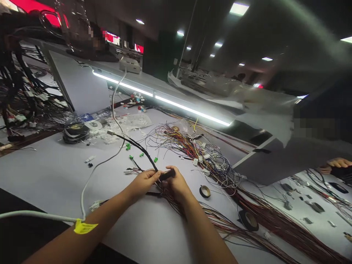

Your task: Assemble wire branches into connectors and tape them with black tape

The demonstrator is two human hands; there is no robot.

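Our left hand (145,182) has its thumb and fingers pinched on the dark wire harness (147,154), and our right hand (178,186), just beside it, grips a black roll (168,175) that looks like tape, close against the harness. From our fingertips the black-wrapped part of the harness slants away, ahead and to the left, splitting into branches, one tipped with a pale connector (110,132); whether it touches the tabletop there we cannot tell. Loose wires (220,222) run out beneath our right fingers and past the forearm. Just left of our left fingers sits a small white connector (128,171) on short leads. Ahead of both hands we see green connectors (156,160) scattered, and near our right fingers, on their right, a tape roll (205,191). Beyond these, ahead and right of our fingers, spreads a tangled wire bundle (192,146). Farther still, past it, glows a light bar (189,110).
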